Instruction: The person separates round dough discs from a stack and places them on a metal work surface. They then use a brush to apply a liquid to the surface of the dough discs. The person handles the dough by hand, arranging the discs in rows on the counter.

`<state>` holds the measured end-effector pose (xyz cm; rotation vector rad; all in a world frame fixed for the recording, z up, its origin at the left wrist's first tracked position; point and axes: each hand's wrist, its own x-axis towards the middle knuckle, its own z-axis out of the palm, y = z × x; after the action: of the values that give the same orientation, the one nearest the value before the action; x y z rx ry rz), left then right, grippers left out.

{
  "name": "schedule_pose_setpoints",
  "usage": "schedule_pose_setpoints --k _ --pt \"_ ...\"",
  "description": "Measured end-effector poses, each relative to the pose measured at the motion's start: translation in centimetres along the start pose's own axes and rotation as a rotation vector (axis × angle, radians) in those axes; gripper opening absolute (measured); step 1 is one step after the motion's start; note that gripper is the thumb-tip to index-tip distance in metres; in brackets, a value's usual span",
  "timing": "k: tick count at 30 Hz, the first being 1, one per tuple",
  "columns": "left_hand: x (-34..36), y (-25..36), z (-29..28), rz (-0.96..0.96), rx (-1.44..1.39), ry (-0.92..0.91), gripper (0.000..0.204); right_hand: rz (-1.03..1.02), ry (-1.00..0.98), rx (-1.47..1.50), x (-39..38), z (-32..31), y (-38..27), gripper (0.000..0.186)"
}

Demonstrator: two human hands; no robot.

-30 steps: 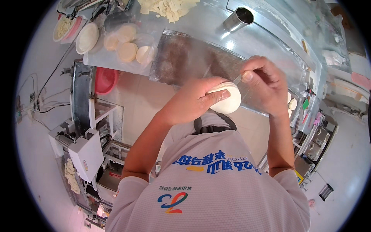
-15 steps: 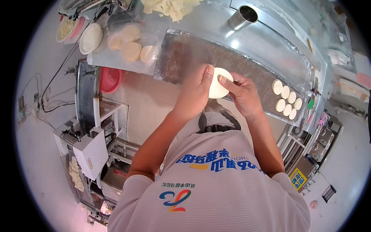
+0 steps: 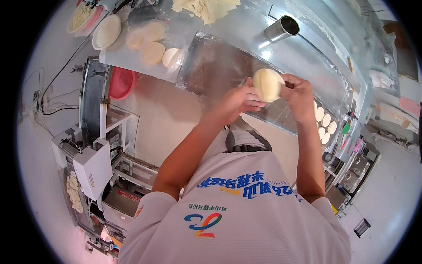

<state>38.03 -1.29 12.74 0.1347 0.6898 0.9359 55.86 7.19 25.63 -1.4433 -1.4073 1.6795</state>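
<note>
Dough, by its look, forms the pale round (image 3: pixel 267 85) held up between the two hands, in front of the metal tray (image 3: pixel 213 66) as seen from above. The right hand (image 3: pixel 298 96) pinches the round's right edge between thumb and fingers. The left hand (image 3: pixel 237 104) is at the other side, fingers mostly straight and thumb raised; blur hides whether it touches the round. A line runs down the round's face, though whether that marks two layers or one thick edge cannot be told.

For good handling, the pinch should probably stay light and near the rim, since soft dough would likely dent or stretch. The left palm would serve best as a support beneath, sharing the weight so that nothing folds or slips. Staying well apart from the small rounds (image 3: pixel 325 119) on the right and the metal cup (image 3: pixel 281 28) beyond would avoid a knock.
</note>
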Motion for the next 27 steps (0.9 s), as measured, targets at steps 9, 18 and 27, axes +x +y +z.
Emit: schedule_pose_setpoints --k 9,18,27 --pt "1.4 2.3 3.8 -0.076 -0.796 -0.104 0.077 0.126 0.035 -0.291 0.7 2.3 0.8 0.028" --pt "-2.1 3.1 3.8 0.345 -0.123 0.025 0.051 0.144 0.045 0.265 0.8 2.6 2.8 0.041" --pt "-4.2 6.1 3.4 0.36 0.421 0.161 0.037 0.342 -0.238 1.014 3.5 4.5 6.9 0.073"
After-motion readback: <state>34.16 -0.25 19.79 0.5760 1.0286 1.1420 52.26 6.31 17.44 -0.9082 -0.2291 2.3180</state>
